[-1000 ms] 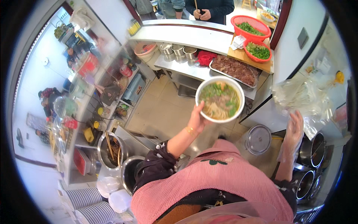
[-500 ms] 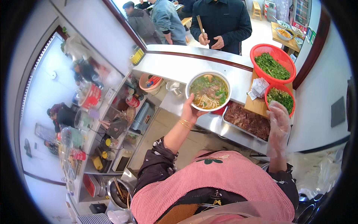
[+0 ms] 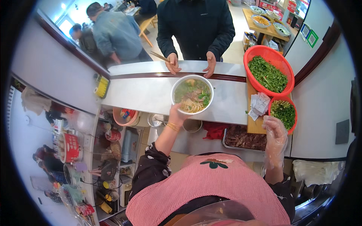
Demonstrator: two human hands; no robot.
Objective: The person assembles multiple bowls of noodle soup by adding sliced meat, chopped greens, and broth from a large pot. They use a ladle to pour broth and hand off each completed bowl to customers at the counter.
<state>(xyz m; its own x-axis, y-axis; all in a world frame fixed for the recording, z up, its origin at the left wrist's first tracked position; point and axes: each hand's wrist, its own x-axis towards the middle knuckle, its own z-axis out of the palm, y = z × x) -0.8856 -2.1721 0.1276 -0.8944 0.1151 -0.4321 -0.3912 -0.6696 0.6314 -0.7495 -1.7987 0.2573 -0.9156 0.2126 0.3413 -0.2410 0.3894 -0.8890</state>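
Note:
My left hand (image 3: 178,115) grips the near rim of a white bowl of noodle soup (image 3: 192,94), with sliced meat and chopped greens in the broth. The bowl is over the white counter (image 3: 143,94). Across from me, a person in a dark jacket (image 3: 195,28) holds chopsticks (image 3: 159,56) in one hand, and both their hands are near the bowl's far side. In a clear plastic glove, my right hand (image 3: 275,132) hangs with bent fingers beside the small red basket of chopped scallions (image 3: 283,114). Whether anything is between those fingers, I cannot make out.
A large red basket of chopped greens (image 3: 268,74) and paper slips (image 3: 259,104) stand at the right. Below lies a metal tray of sliced meat (image 3: 244,138). Shelves (image 3: 128,150) with containers line the left. A yellow object (image 3: 100,86) sits at the counter's left end.
My left hand has carried the bowl forward over the counter toward the other person. That person's hands have come closer and spread apart. My view has shifted.

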